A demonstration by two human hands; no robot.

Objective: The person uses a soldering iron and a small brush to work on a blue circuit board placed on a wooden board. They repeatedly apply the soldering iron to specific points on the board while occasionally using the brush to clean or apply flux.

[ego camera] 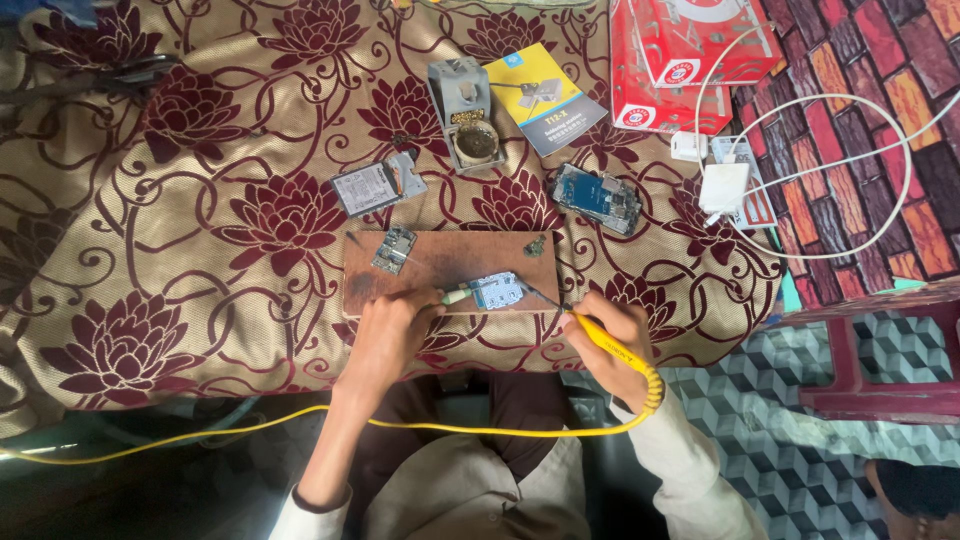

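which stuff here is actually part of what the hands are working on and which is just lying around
In use:
- right hand holding the yellow soldering iron
- left hand holding a thin tool
- small circuit board that both tips meet at
- wooden board under it

Lying about:
- opened phone
- phone part
- iron stand
- booklet
- red boxes
- white charger

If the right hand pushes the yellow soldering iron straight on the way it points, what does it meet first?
Probably the small circuit board on the wooden board; the right hand aims the soldering iron up-left at it, though depth is unclear.
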